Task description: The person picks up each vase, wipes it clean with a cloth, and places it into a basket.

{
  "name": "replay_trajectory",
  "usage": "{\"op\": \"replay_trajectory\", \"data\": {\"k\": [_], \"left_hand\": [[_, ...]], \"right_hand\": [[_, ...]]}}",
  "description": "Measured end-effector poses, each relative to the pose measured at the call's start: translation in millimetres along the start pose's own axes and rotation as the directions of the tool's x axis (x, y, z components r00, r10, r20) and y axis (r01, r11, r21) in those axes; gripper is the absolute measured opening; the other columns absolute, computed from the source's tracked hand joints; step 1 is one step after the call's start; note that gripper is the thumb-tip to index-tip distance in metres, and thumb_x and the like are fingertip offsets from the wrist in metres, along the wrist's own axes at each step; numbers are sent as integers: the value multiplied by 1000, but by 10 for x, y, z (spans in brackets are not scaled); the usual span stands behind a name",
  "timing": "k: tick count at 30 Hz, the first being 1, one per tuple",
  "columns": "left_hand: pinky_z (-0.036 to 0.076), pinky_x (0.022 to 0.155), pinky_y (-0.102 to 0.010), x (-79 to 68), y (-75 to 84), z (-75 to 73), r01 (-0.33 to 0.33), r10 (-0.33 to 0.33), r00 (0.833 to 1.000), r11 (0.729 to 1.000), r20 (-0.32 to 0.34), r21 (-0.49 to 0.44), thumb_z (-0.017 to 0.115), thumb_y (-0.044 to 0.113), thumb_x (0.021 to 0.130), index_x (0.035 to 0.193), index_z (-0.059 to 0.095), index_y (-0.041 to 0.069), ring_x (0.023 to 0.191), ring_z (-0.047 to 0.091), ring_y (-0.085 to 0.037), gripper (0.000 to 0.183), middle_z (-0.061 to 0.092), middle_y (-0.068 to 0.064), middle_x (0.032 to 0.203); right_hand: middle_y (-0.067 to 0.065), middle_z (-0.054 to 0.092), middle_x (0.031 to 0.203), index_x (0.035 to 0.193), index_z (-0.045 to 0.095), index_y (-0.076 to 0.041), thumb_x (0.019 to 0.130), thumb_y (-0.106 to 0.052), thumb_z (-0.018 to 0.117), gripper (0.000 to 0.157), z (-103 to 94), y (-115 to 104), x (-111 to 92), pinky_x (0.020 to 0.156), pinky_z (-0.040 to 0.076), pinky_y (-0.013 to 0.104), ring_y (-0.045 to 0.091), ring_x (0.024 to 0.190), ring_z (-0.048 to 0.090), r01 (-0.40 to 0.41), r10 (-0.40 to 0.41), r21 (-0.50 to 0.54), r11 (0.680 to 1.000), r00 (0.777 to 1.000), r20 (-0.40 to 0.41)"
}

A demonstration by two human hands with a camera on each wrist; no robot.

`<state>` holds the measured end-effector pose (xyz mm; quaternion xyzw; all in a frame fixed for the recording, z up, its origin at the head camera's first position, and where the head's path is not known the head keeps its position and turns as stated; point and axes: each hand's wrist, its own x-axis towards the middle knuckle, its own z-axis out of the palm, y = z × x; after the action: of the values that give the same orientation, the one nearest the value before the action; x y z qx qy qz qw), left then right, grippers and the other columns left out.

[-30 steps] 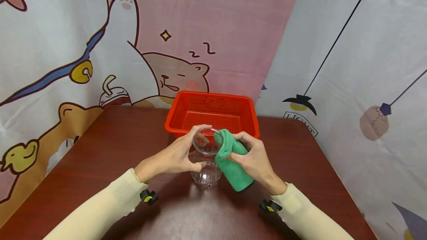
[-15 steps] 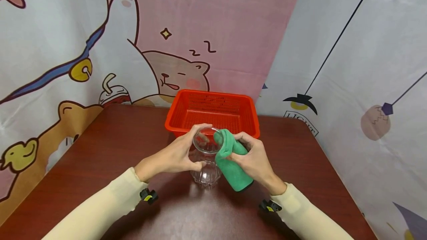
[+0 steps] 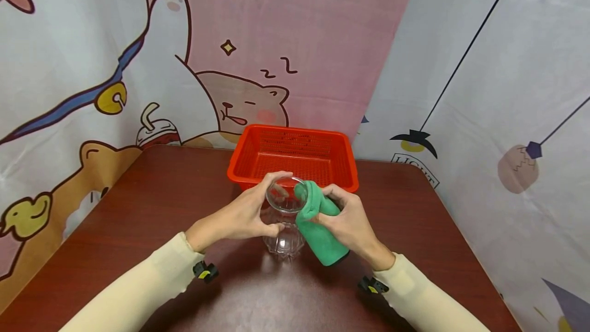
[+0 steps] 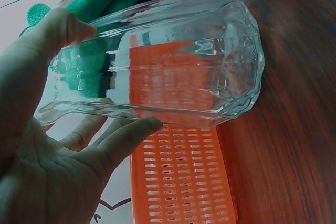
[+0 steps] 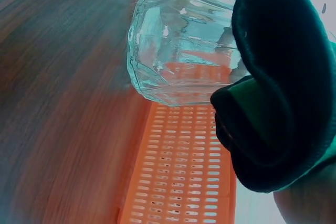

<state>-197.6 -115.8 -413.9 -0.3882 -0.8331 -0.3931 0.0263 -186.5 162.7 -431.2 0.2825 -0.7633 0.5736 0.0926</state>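
Observation:
A clear glass vase [image 3: 284,242] with a round rim and a faceted base is in front of the red basket in the head view. My left hand [image 3: 244,219] grips its side, the thumb on the near face and the fingers around the far side. A folded green cloth [image 3: 324,242] laps over the vase's right rim, pinched there by my right hand [image 3: 354,222]. In the left wrist view the cloth shows through the glass wall. Dark edging on the cloth [image 5: 283,77] fills the right of the right wrist view, hiding most of the right hand.
A red perforated plastic basket [image 3: 352,168] stands just behind the vase, toward the back edge of the brown wooden table [image 3: 184,183]. Cartoon-printed curtains [image 3: 332,40] hang close behind the table and along its sides.
The right hand and the cloth have shifted very slightly to the left at the rim. The left hand keeps its grip and the vase stays nearly in place.

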Motion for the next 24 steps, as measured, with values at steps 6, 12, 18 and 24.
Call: {"op": "replay_trajectory", "data": {"k": [6,12,18,24], "left_hand": [[55,89,-41,-2,-7,2,-11,11,1000,1000,-6,3,85,20,75,160,23,26,113,62,-22,106,63,-6,121],[55,90,-41,-4,-11,5,-7,7,1000,1000,-8,0,86,18,74,160,22,26,113,62,-22,107,63,-7,121],[54,92,-41,-3,-10,9,-9,8,1000,1000,-10,-4,87,18,75,160,21,31,114,61,-21,108,63,-7,123],[54,92,-40,-2,-10,8,-13,12,1000,1000,-13,-6,88,17,74,160,22,31,113,63,-23,109,63,-7,123]], "right_hand": [[-2,74,106,110,72,-24,80,-24,92,36,10,8,-3,82,60,37,20,98,70,-11,12,-29,1000,1000,9],[-5,74,104,108,71,-26,80,-30,92,35,22,37,-16,78,59,35,18,93,70,-21,22,-77,997,1000,15],[-13,73,105,106,72,-33,77,-42,92,37,38,83,-53,73,57,31,12,87,68,-44,52,-214,976,998,35],[-16,73,102,107,70,-35,75,-46,92,41,45,123,-90,69,57,30,9,82,67,-40,64,-298,954,996,70]]}}
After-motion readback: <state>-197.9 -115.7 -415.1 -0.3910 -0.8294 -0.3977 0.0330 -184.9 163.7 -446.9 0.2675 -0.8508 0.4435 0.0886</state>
